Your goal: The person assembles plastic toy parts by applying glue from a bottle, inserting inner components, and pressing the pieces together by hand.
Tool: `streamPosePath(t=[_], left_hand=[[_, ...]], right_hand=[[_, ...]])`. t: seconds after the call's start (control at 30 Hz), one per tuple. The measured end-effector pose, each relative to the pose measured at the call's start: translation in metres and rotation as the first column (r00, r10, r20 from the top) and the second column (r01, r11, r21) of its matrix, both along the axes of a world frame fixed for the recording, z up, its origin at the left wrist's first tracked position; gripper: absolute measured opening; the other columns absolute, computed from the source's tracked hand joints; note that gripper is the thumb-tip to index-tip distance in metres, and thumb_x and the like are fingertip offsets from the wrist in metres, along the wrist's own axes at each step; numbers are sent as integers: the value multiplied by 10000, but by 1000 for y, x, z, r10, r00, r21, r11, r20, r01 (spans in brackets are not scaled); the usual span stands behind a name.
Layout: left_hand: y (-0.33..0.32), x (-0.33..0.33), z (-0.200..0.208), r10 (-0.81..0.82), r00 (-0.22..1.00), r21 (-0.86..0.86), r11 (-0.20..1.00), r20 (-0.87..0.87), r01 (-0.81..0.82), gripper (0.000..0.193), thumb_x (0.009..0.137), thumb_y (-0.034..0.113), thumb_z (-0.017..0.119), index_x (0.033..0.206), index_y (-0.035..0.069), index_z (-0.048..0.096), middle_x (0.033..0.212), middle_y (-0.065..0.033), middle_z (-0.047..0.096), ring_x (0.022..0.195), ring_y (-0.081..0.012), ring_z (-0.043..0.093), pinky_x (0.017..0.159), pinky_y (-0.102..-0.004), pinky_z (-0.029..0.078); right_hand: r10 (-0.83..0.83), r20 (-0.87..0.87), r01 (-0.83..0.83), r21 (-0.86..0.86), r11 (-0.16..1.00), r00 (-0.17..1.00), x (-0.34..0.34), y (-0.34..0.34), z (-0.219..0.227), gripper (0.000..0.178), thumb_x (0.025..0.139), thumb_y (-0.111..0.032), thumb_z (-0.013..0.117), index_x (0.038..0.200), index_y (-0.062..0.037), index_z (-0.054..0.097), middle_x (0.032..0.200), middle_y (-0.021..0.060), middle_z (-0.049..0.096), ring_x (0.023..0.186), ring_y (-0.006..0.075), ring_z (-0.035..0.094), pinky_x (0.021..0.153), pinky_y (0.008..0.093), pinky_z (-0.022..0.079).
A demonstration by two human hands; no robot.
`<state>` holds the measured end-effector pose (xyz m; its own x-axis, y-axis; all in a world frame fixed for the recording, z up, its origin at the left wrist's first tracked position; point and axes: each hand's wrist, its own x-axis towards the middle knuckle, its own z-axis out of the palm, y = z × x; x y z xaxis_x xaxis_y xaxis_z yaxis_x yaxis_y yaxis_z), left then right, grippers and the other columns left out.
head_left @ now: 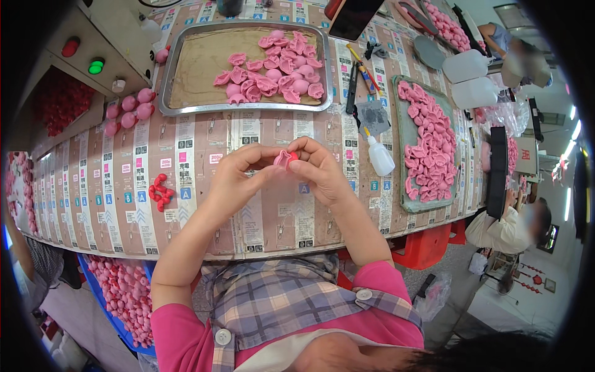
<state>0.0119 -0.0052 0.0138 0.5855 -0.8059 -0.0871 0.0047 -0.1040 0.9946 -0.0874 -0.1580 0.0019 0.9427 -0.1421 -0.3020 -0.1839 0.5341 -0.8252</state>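
Observation:
Over the middle of the table, my left hand (246, 172) pinches a small pink moulded piece (281, 159) with a curled edge. My right hand (321, 172) grips a small red piece (292, 160) pressed against the pink one; the fingertips partly cover both. Several red pieces (160, 193) lie in a cluster on the table left of my hands. Beyond my hands stands a metal tray (248, 111) with pink ruffled pieces and pink balls (282, 71) at its right side. To the right, a second tray (400, 192) is heaped with pink ruffled pieces (427, 146).
A white squeeze bottle (380, 156) lies between the trays, near a grey pad (374, 116) and slim tools (362, 68). Pink balls (129, 111) sit beside a machine with a green button (96, 66). A blue crate (93, 291) of pink and red pieces stands below the table's left edge.

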Motion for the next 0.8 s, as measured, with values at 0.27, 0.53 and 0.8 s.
streamPosePath(t=[0.27,0.53,0.8], left_hand=[[-8,-11,-3,49,868,-72,997,495,-15,535,673,63,685,1165,23,479,1003,-104,537,879,-205,533,775,-295,422],[-1,2,-6,-37,914,-257,963,-405,-75,476,770,27,600,1209,9,417,1035,-79,551,953,-148,550,855,-268,422],[0,2,-1,-98,893,-275,961,-440,-30,507,786,26,577,1256,30,387,1063,-81,552,977,-148,545,868,-276,415]], right_hand=[[-64,6,62,213,975,998,-3,6,-7,181,793,-90,601,938,-66,495,905,45,589,813,100,579,701,227,479],[-432,285,325,-945,19,856,-40,-72,23,271,717,-127,661,953,-20,582,918,116,575,855,224,543,761,306,420],[-486,-35,-123,-981,-151,873,-90,-92,6,360,686,-302,679,879,-13,584,821,141,550,810,325,493,724,404,383]])
